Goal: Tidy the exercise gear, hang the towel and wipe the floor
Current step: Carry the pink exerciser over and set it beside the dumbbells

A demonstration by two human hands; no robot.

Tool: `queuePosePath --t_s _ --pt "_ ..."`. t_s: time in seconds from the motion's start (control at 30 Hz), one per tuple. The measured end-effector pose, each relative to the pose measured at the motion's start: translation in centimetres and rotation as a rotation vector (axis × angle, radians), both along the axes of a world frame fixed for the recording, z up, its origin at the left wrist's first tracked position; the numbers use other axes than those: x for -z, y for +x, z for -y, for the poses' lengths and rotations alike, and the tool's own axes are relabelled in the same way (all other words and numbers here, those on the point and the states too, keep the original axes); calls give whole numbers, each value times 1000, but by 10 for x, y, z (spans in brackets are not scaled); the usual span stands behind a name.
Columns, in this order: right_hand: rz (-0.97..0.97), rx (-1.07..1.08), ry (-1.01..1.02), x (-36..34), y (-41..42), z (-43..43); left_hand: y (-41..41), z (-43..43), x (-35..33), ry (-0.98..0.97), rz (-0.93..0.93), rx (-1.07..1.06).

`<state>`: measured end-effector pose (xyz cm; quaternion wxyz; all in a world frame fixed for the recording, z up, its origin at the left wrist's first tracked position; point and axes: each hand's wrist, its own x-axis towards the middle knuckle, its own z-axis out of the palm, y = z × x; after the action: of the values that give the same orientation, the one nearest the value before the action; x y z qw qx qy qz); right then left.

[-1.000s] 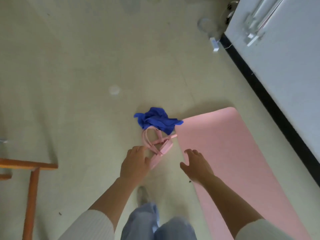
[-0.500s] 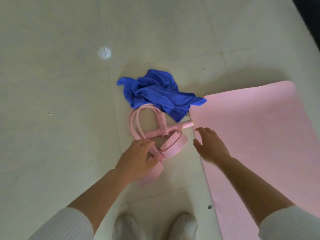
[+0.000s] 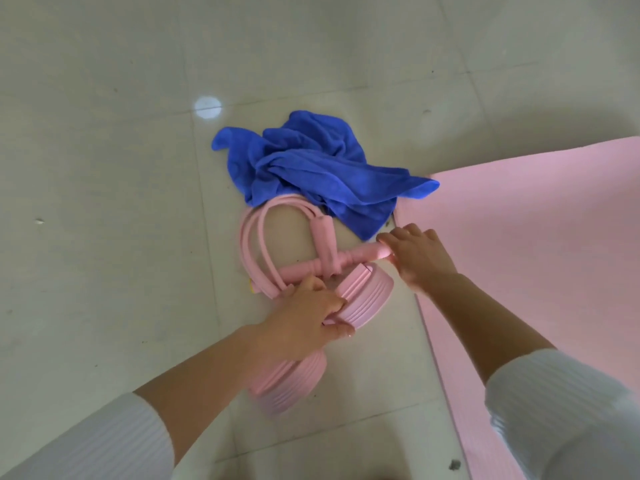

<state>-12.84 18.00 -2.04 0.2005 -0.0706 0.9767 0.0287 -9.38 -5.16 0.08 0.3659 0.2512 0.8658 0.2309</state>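
The pink bar (image 3: 360, 258) lies roughly nine-to-three: the right hand (image 3: 417, 259) curls round its three-o'clock end, the left hand (image 3: 304, 318) grips the pedal (image 3: 369, 299) at six.

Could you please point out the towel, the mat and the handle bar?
towel (image 3: 311, 171): head view, crumpled middle.
mat (image 3: 540, 265): head view, bare top surface.
handle bar (image 3: 360, 256): head view, bare middle stretch.

Towel (image 3: 311, 171) behind pedal puller (image 3: 298, 268), mat (image 3: 536, 254) right.
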Motion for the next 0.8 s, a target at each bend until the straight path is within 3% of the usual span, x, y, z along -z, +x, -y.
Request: queuePosePath --t_s 0.23,0.4,0.6,0.8 --pt "40 -69 -7 -74 30 1 8 23 -75 53 201 11" --pt "80 -20 28 -195 69 13 30 42 -199 84 351 -66" --pt "30 135 39 -398 106 14 45 40 -388 73 233 -28" --pt "-43 372 96 -596 169 12 65 15 -571 78 88 211"
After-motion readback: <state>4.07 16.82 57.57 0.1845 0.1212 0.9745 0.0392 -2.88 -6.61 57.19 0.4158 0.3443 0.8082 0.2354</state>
